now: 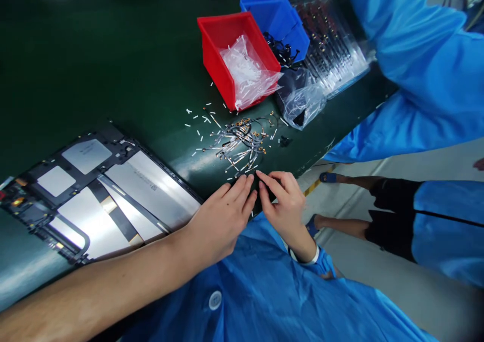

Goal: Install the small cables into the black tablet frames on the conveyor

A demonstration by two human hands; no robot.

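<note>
Both bare hands sit at the near edge of the dark green desk (94, 65), fingertips drawn in close together. The left hand (221, 220) comes in from the lower left along a bare forearm, its fingers lying almost straight and closed up. The right hand (283, 206) comes up from the near side with a white wristband (304, 257) at the wrist, its index finger (266, 180) reaching forward. Both hands are narrow rather than spread, though whether either fingertip pinches anything is too small to tell. Directly ahead of them, toward the far side of the desk, lies a tangled pile of thin flex cables with gold connectors (242, 139), its near edge just beside the fingertips of both hands; neither hand is clearly nearer. The pile spreads along the desk's length, its cables pointing in many directions. Small white strips (198, 125) lie scattered around it. Beyond stand a red plastic bin (214, 50) holding a clear bag of white strips (245, 70), a blue plastic bin (282, 19), and a clear tray of parts (330, 40). Toward the left end of the desk lies a tablet's open back with its battery panels (100, 193). At the upper right, a co-worker's blue sleeve (416, 70) reaches over the far edge.
</note>
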